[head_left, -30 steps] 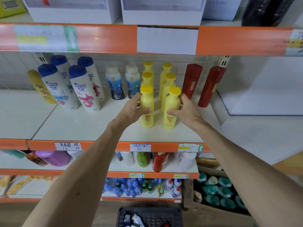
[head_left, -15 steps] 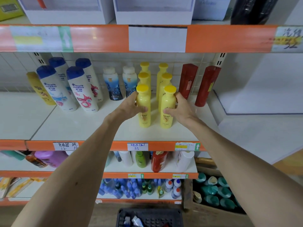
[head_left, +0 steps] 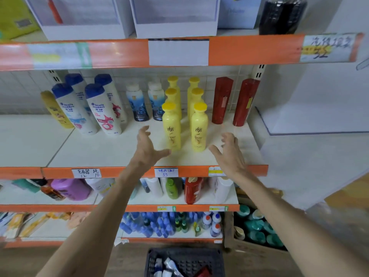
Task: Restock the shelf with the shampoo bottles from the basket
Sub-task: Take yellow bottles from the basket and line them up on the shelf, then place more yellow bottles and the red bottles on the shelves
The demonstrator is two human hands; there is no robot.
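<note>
Both hands empty, fingers spread: left hand (head_left: pixel 146 150) & right hand (head_left: pixel 229 154) flank 2 yellow bottles (head_left: pixel 171 126) standing upright near shelf (head_left: pixel 111 152) front, probably for label visibility. Basket (head_left: pixel 184 260) near, w/ more stock.

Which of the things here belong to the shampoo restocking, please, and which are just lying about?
Job: two front yellow bottles, shelf, basket, left hand, right hand.
Lying about: white boxes above, teal bottles in the carton.

Six yellow shampoo bottles (head_left: pixel 171 126) stand upright in two rows on the shelf (head_left: pixel 103 150).
</note>
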